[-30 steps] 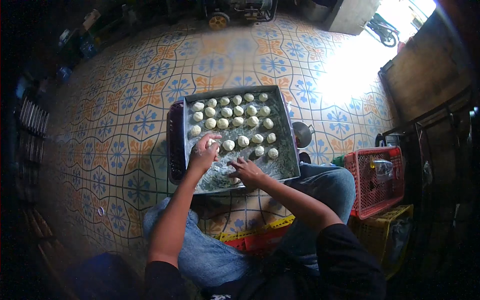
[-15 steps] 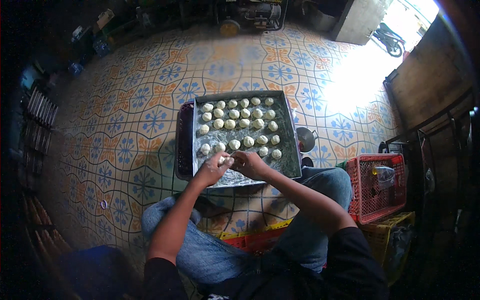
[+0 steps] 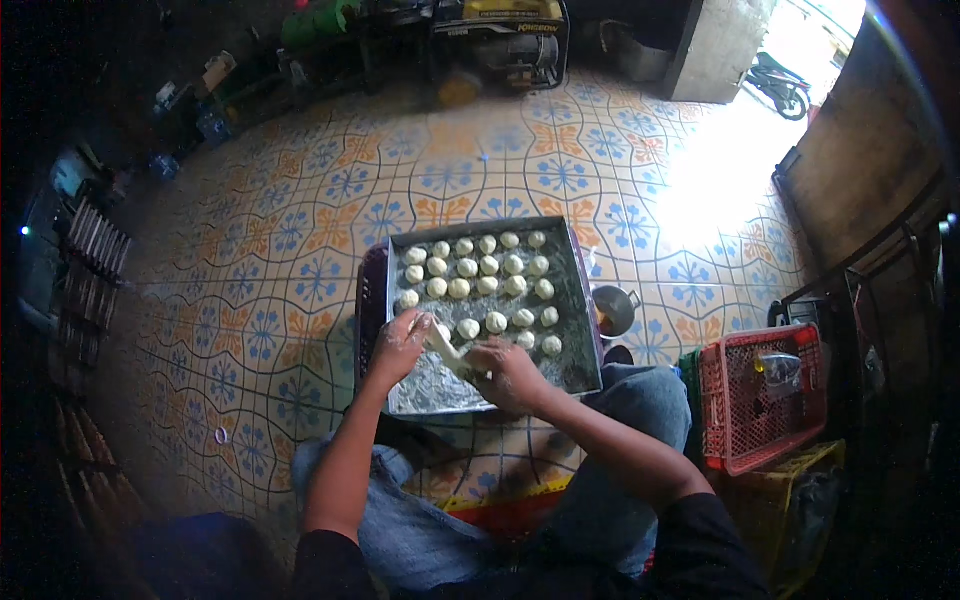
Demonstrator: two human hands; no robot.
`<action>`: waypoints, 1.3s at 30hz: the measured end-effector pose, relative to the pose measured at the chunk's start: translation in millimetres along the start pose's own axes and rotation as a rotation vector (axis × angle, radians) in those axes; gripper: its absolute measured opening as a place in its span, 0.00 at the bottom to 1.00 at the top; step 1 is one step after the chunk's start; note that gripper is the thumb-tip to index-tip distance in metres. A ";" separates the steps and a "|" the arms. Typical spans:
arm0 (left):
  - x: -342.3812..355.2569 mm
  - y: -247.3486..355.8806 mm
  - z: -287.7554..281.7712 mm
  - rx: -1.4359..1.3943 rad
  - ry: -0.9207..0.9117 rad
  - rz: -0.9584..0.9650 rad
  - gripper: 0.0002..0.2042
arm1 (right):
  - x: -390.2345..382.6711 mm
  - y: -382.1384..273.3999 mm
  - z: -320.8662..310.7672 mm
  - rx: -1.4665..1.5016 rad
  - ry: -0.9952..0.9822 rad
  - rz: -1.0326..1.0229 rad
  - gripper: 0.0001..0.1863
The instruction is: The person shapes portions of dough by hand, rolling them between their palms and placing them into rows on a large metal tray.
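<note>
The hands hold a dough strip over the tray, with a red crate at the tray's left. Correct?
No: the head view shows the red crate right of the tray. Left hand and right hand hold a dough strip over it.

Dough balls sit in a tray; a pot stands right, a crate farther right, a generator behind.
</note>
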State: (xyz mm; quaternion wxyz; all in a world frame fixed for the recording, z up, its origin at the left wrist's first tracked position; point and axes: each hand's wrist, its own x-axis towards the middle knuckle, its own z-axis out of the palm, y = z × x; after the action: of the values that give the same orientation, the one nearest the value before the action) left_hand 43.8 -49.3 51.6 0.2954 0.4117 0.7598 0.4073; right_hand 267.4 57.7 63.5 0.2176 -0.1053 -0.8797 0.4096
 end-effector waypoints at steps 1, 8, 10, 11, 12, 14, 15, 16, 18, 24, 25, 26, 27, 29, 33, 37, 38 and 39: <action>3.7 -16.8 -1.3 0.002 0.065 -0.004 0.18 | 0.5 -6.6 -3.9 0.068 -0.015 0.005 0.16; 27.8 -48.7 -29.2 -0.195 0.243 -0.094 0.15 | -3.5 -25.5 -55.5 0.550 -0.183 0.042 0.14; 30.1 -42.8 -38.0 -0.678 0.315 -0.233 0.15 | -4.5 -16.0 -66.6 0.537 -0.244 0.102 0.18; 26.5 -28.5 -38.5 -0.788 0.240 -0.171 0.15 | -5.0 -10.8 -70.1 0.508 -0.182 0.115 0.20; 21.7 -13.8 -33.5 -0.793 0.232 -0.169 0.15 | -5.7 -4.5 -71.5 0.480 -0.121 0.127 0.22; 9.5 24.1 -20.7 -0.943 0.237 -0.137 0.17 | -3.3 16.4 -62.4 0.445 -0.072 0.053 0.23; 6.5 32.1 -17.7 -0.993 0.182 -0.129 0.17 | -2.2 21.0 -55.7 0.492 0.001 0.189 0.24; 2.3 25.1 -24.0 -0.983 0.196 -0.124 0.17 | 3.2 17.1 -46.2 0.553 0.062 0.311 0.26; 2.5 -2.1 -26.6 -1.088 0.165 -0.200 0.16 | 5.2 17.2 -29.2 0.491 0.132 0.318 0.24; 5.5 -1.5 -11.9 -1.299 0.093 -0.349 0.11 | 2.7 32.2 -7.4 0.619 0.207 0.737 0.20; 4.5 -2.7 -10.7 -1.366 0.051 -0.374 0.11 | 4.1 35.0 -2.8 0.530 0.233 0.684 0.18; 3.0 -4.2 -10.4 -1.432 0.008 -0.399 0.12 | 4.2 37.8 1.3 0.441 0.257 0.631 0.17; 1.1 -5.9 -10.7 -1.434 0.012 -0.401 0.12 | 2.6 39.7 5.8 0.441 0.253 0.631 0.17; -1.9 -8.5 -12.3 -1.450 -0.013 -0.355 0.14 | 9.6 21.4 7.8 0.241 0.297 0.576 0.14; 1.0 -14.0 -11.8 -1.288 0.015 -0.318 0.22 | -5.2 60.1 53.0 0.048 0.184 0.406 0.20; 5.0 19.6 7.9 -1.060 0.329 -0.396 0.17 | -31.9 110.3 79.8 -0.048 -0.180 0.380 0.17; 1.6 22.5 3.6 -1.057 0.336 -0.410 0.17 | -29.8 110.1 85.8 -0.206 -0.381 0.244 0.21; -0.4 24.0 1.5 -1.035 0.317 -0.355 0.16 | -31.2 106.8 95.4 -0.235 -0.466 0.291 0.22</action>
State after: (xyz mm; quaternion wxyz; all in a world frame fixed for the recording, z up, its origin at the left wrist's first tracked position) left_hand 54.4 -41.2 71.6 0.4052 0.0130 0.5537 0.7274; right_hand 251.0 50.6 -82.0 -0.0648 -0.1580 -0.9229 0.3451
